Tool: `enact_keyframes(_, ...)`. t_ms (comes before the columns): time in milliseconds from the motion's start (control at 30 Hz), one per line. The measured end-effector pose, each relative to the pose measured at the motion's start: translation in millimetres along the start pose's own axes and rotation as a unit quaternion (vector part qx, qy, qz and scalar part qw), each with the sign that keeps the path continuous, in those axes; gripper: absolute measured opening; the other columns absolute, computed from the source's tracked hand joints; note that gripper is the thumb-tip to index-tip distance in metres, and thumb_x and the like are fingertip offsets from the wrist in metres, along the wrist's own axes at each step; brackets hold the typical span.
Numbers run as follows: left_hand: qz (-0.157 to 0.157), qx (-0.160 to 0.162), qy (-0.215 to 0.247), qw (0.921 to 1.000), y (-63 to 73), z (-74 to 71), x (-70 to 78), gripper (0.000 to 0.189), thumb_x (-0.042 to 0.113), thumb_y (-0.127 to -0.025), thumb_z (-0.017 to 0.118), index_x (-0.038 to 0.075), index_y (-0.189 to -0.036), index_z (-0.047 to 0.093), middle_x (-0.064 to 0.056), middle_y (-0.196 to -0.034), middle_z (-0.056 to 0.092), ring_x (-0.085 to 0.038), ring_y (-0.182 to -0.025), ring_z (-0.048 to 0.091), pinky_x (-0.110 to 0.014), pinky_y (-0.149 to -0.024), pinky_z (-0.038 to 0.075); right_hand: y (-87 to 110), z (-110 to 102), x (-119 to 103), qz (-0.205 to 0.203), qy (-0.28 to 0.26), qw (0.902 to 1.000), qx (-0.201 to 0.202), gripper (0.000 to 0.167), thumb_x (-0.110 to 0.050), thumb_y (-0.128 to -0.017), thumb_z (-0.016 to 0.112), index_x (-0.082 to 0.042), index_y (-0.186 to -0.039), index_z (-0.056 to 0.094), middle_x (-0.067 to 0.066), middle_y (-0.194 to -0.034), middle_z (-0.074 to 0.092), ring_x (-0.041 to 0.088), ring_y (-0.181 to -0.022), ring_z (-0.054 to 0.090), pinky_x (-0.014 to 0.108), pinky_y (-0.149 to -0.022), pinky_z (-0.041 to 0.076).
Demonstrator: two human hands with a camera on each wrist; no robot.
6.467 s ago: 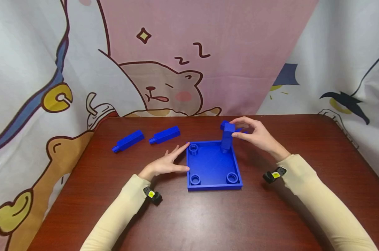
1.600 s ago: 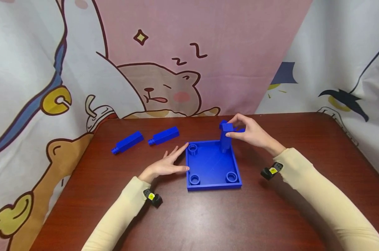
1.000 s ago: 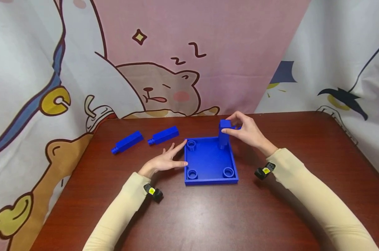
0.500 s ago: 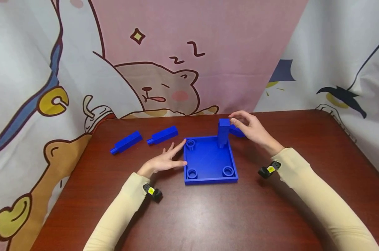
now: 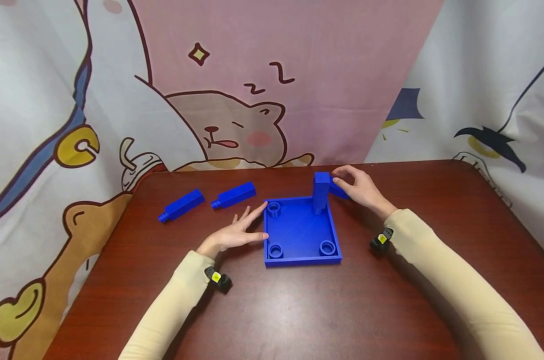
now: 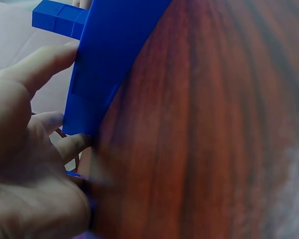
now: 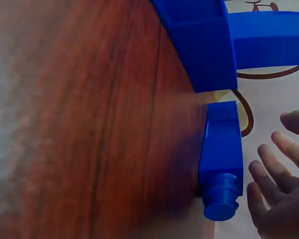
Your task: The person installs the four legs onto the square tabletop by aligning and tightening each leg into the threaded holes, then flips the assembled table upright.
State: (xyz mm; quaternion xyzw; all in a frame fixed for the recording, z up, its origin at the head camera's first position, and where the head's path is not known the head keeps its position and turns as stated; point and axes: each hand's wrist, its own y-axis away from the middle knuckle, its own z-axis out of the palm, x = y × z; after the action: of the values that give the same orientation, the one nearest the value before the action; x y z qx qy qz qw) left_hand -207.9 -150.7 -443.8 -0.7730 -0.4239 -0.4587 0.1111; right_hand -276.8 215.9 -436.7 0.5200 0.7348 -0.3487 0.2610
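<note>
A square blue tray [image 5: 301, 235] with round corner sockets lies on the table. In its far right socket a blue square post [image 5: 320, 192] stands upright; the right wrist view also shows this post [image 7: 271, 40]. My left hand [image 5: 233, 234] touches the tray's left wall with spread, straight fingers. Just right of the upright post is my right hand [image 5: 359, 189], near a second blue post [image 5: 339, 189] lying behind the tray. In the right wrist view that lying post [image 7: 222, 144] shows a ridged round end, and my right hand's fingers [image 7: 271, 172] are spread apart from it.
Two more blue posts with ridged ends, one farther left [image 5: 182, 205] and one nearer the tray [image 5: 234, 195], lie at the back left. Behind the brown table [image 5: 299, 310] hangs a printed curtain [image 5: 335, 75].
My right hand has let go of the upright post and moved right, then down toward the lying post. The tray has shifted slightly away and left. My left hand stays at its wall.
</note>
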Motion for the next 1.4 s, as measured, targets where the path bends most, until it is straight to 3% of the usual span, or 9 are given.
enact_keyframes(367, -0.009, -0.003, 0.011, 0.9999, -0.8, -1.0, -5.3, 0.085, 0.041, -0.092, 0.063, 0.036, -0.155, 0.006, 0.001, -0.161, 0.004, -0.024, -0.143, -0.018, -0.051, -0.109, -0.017, -11.5, 15, 5, 0.012, 0.014, 0.9996, -0.023, 0.033, -0.013, -0.096, 0.060, 0.001, -0.125, 0.056, 0.023, -0.122, 0.057, 0.041, -0.118, 0.051, 0.055, -0.101, 0.037)
enact_keyframes(767, 0.020, 0.015, 0.020, 0.9995, -0.3, -1.4, -4.5, 0.084, 0.030, -0.092, 0.067, 0.029, -0.156, 0.013, 0.001, -0.160, 0.011, -0.027, -0.144, -0.016, -0.054, -0.108, -0.017, -19.0, 15, 13, 0.027, 0.041, 0.9968, -0.063, 0.045, -0.007, -0.088, 0.067, 0.009, -0.128, 0.054, 0.030, -0.122, 0.058, 0.042, -0.111, 0.056, 0.052, -0.096, 0.042)
enact_keyframes(967, 0.028, 0.020, 0.017, 0.9993, -0.4, 0.5, -4.5, 0.084, 0.023, -0.093, 0.066, 0.021, -0.157, 0.012, -0.005, -0.160, 0.012, -0.032, -0.143, -0.016, -0.056, -0.107, -0.018, -14.2, 8, 16, 0.056, 0.006, 0.9968, -0.057, 0.044, -0.013, -0.090, 0.069, 0.006, -0.128, 0.057, 0.028, -0.124, 0.058, 0.041, -0.114, 0.055, 0.052, -0.097, 0.042)
enact_keyframes(1200, 0.027, 0.016, 0.023, 0.9992, 10.1, -2.4, 18.9, 0.081, 0.016, -0.094, 0.064, 0.010, -0.156, 0.013, -0.014, -0.160, 0.011, -0.039, -0.142, -0.015, -0.059, -0.107, -0.016, -8.7, -3, 18, 0.083, -0.060, 0.9944, -0.028, 0.045, -0.016, -0.089, 0.071, 0.005, -0.127, 0.057, 0.027, -0.125, 0.057, 0.040, -0.115, 0.054, 0.051, -0.097, 0.042)
enact_keyframes(1400, 0.030, 0.015, 0.031, 0.9990, 17.1, -4.2, 32.8, 0.080, 0.015, -0.093, 0.064, 0.007, -0.155, 0.014, -0.015, -0.159, 0.013, -0.041, -0.142, -0.013, -0.060, -0.107, -0.014, -3.5, -13, 18, 0.085, -0.070, 0.9939, -0.009, 0.045, -0.019, -0.089, 0.072, 0.003, -0.127, 0.059, 0.024, -0.123, 0.059, 0.036, -0.112, 0.057, 0.043, -0.092, 0.048)
